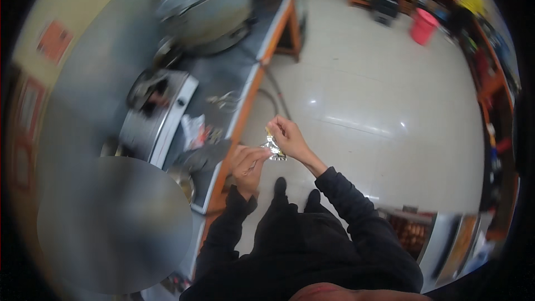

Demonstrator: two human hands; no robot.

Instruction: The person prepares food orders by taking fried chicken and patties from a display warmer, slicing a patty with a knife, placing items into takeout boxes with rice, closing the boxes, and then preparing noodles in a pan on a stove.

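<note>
A small shiny foil packet is held between my two hands, above the floor beside the counter. The fingers of my left hand pinch its left side. Above and to the right, my right hand grips its upper part, where a bit of yellow shows. On the counter to the left lie a white and red plastic bag and a whisk-like wire utensil. A gas stove with a dark burner stands behind them.
A large metal pot stands at the counter's far end. The counter's orange edge runs along my left. Hoses reach down to the tiled floor. A red bin and loaded orange shelves are at the right.
</note>
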